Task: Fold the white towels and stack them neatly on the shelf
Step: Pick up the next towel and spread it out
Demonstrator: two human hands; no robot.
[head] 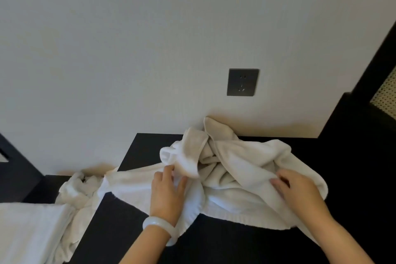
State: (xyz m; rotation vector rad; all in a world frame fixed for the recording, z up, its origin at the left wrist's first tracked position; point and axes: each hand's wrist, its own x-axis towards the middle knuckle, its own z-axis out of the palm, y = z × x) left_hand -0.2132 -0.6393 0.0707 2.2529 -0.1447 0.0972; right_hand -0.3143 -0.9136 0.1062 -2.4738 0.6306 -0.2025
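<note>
A crumpled white towel lies bunched on the black shelf top, its far edge against the wall. My left hand, with a pale bangle on the wrist, rests on the towel's middle, thumb and fingers pinching a raised fold. My right hand grips the towel's right edge, fingers curled into the cloth. A second rumpled white towel trails off the shelf's left end toward the lower left.
A dark wall socket sits on the white wall above the towel. Black furniture with a perforated panel rises at the right. A flat white cloth surface fills the lower left corner.
</note>
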